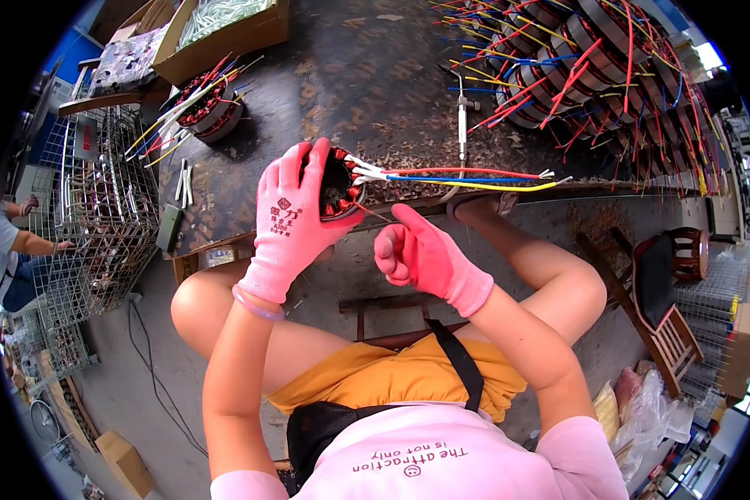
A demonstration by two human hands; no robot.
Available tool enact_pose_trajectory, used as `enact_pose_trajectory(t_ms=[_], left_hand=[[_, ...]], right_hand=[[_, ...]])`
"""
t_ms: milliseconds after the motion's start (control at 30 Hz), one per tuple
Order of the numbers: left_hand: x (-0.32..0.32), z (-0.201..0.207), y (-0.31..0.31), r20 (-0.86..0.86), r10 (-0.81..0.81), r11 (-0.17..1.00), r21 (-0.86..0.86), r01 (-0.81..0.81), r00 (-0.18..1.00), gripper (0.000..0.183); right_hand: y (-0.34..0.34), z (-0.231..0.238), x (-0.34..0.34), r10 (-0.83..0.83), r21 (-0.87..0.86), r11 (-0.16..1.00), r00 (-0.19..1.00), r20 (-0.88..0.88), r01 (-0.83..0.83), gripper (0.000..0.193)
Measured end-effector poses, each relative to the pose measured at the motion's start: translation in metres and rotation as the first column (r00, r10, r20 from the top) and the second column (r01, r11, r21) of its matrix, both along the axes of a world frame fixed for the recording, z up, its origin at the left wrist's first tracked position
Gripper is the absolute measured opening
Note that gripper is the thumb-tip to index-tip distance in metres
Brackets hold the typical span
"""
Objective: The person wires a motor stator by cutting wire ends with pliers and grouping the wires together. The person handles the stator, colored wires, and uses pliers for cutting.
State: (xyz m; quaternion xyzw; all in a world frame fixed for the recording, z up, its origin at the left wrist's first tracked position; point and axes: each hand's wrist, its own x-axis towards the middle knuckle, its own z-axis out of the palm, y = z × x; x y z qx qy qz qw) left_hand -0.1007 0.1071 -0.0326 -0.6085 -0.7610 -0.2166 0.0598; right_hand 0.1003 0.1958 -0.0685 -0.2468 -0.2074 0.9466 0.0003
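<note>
My left hand, in a pink glove, is closed around a motor stator at the near edge of the dark table. Red windings show inside its ring. From its right side run red, blue and yellow lead wires, with white sleeves at their base. My right hand, also gloved in pink, is just right of the stator with fingers curled. A thin brownish strand stretches from the windings to its fingertips, which appear pinched on it.
Another stator with leads stands at the left, beside a carton of white sleeves. Loose white sleeves lie nearer. Stacked stators with protruding wires fill the right; a slim metal torch-like tool is before them. A person is beyond wire cages.
</note>
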Motion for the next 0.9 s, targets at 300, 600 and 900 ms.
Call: enact_pose_trajectory(t_ms=[300, 600, 900], left_hand=[[-0.002, -0.004, 0.000, -0.006, -0.017, 0.999, 0.030, 0.018, 1.000, 0.097], [-0.006, 0.002, -0.001, 0.025, -0.063, 0.998, 0.014, 0.062, 0.998, 0.096], [-0.035, 0.038, -0.005, 0.170, -0.310, 0.937, -0.112, 0.331, 0.935, 0.102]], right_hand=[[-0.008, 0.012, -0.018, -0.075, 0.112, 0.990, 0.991, -0.115, 0.088, 0.046], [0.031, 0.053, -0.019, 0.116, 0.380, -0.923, 0.983, 0.141, 0.055, 0.024], [0.057, 0.057, -0.009, -0.006, 0.705, -0.690, 0.975, 0.222, -0.164, 0.026]])
